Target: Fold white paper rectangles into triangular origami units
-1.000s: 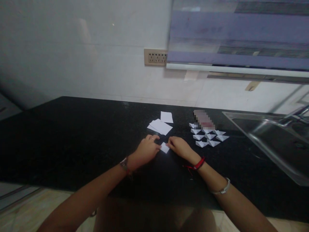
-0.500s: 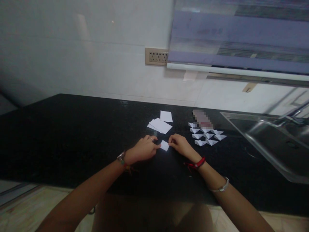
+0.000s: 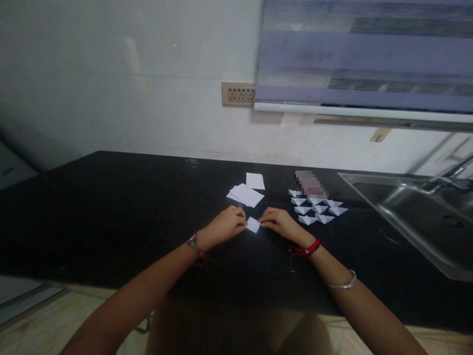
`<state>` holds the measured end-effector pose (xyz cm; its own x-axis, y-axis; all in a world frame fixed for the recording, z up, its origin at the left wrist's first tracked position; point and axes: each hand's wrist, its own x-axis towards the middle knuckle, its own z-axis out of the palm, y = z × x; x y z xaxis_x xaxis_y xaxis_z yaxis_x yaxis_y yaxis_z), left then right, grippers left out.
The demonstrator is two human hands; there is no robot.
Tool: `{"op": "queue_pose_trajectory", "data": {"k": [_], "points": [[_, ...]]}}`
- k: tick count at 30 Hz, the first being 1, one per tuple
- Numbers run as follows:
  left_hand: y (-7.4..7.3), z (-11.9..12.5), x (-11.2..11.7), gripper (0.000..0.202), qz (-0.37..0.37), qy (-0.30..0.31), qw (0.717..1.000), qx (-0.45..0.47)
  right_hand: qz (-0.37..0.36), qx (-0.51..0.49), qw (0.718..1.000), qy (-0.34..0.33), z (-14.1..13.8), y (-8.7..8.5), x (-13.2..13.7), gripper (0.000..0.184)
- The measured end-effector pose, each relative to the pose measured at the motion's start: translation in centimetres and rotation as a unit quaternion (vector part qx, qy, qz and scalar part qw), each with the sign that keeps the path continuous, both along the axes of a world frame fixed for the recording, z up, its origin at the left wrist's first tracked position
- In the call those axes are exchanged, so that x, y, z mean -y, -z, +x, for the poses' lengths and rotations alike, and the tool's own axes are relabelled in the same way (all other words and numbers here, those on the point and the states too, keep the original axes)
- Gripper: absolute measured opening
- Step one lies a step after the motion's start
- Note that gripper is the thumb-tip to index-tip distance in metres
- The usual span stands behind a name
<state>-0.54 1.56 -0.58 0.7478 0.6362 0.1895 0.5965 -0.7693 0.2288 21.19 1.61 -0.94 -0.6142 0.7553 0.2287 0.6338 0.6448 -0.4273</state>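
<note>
The small white paper (image 3: 253,225) lies on the dark surface (image 3: 129,222), about midway between its front edge and the back edge along the wall. The left hand (image 3: 223,226) is at the paper's left corner; half a second ago its index finger reached out apart from the thumb, and now fingers and thumb are drawn closer, the grip pinching that corner. The right hand (image 3: 283,226) has its grip pinching the right corner; its fingers, more curled earlier, now stretch out straighter toward the paper. The paper itself has turned slightly, so that one corner points more squarely at the front edge.

The overlapping sheets (image 3: 246,195) remain just beyond the left hand, toward the back edge, with a single sheet (image 3: 255,181) behind them. The folded pieces (image 3: 319,209) keep their rows on the right part of the surface, next to a pixelated flat object (image 3: 308,183) near the back edge. To their right is the sink (image 3: 388,214), at the surface's right end.
</note>
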Motion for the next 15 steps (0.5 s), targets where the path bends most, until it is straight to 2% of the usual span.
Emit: {"op": "queue_pose_trajectory", "data": {"k": [3,9,15], "points": [[0.23,0.22,-0.32,0.017,0.026,0.020,0.999,0.007,0.039,0.059,0.997,-0.044,0.36,-0.11,-0.05,0.020],[0.25,0.10,-0.69,0.019,0.105,0.048,0.992,-0.053,0.083,0.106,0.990,-0.037,-0.16,-0.17,0.10,0.025],[-0.07,-0.28,-0.85,0.020,0.131,0.076,0.986,-0.067,0.119,0.137,0.983,-0.031,-0.48,-0.23,0.37,0.027]]}}
